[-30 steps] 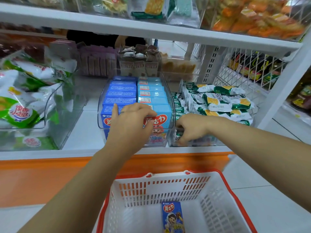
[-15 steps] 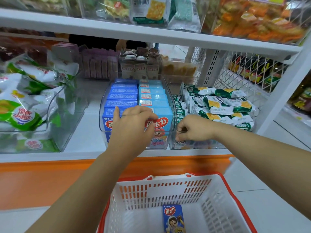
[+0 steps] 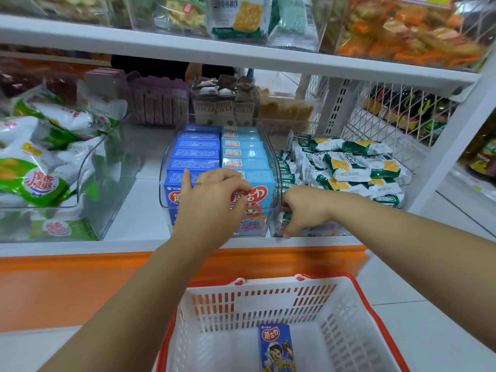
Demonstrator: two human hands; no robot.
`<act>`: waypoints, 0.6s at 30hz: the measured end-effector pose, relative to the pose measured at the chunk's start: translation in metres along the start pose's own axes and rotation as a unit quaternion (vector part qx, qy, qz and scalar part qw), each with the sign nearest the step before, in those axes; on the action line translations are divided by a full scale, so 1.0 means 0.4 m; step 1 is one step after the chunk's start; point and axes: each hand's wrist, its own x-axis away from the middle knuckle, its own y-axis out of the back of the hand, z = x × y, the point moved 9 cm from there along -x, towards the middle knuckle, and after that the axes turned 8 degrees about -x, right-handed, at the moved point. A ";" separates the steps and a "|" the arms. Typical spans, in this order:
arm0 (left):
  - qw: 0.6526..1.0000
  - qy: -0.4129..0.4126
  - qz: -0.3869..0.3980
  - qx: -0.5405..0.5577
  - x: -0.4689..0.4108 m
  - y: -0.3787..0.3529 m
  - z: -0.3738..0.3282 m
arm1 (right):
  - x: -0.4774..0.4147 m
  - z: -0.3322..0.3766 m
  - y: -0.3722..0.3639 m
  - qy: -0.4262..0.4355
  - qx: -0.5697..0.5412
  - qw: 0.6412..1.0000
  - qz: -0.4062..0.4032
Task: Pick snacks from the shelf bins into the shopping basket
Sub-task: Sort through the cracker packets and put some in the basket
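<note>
- Shopping basket (image 3: 375, 312): white plastic with a red rim, low in view in front of the shelf (image 3: 134, 213). One dark-blue snack box (image 3: 276, 347) lies flat on its floor.
- Middle bin (image 3: 277, 167): clear plastic, on the shelf. It holds two rows of boxes standing on edge, dark-blue boxes (image 3: 196, 154) on the left and light-blue boxes (image 3: 243, 154) on the right.
- Right-hand bin (image 3: 316, 232): clear, just beside the middle one, heaped with green-and-white cracker packets (image 3: 349, 167).
- Left-hand bin (image 3: 88, 157): clear, well apart from the others, full of green-and-white snack bags (image 3: 40, 170).
- My left grip (image 3: 212, 200): at the front of the middle bin. Its fingers curl over the tops of the front boxes, and the thumb presses the printed face of the front light-blue box (image 3: 257, 194), pinching it.
- My right grip (image 3: 306, 208): at the front of the right-hand bin, fingers curled downward among the cracker packets and touching them. I cannot tell whether it has hold of one.
</note>
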 end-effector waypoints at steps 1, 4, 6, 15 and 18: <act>1.000 -0.001 -0.001 0.000 0.001 0.001 0.000 | -0.002 0.001 -0.002 -0.006 0.003 1.000 0.010; 1.000 -0.004 -0.004 -0.001 0.004 0.005 -0.002 | -0.006 0.000 -0.011 -0.013 0.009 1.000 0.027; 1.000 -0.005 -0.003 -0.004 0.004 0.004 -0.001 | 0.000 -0.002 -0.012 -0.010 0.008 0.999 0.031; 1.000 -0.004 -0.001 -0.009 -0.004 -0.004 0.003 | -0.004 -0.002 0.006 0.019 0.032 0.999 -0.040; 1.000 -0.007 -0.002 -0.013 -0.004 -0.006 0.003 | -0.001 -0.016 0.007 0.027 -0.016 0.997 -0.070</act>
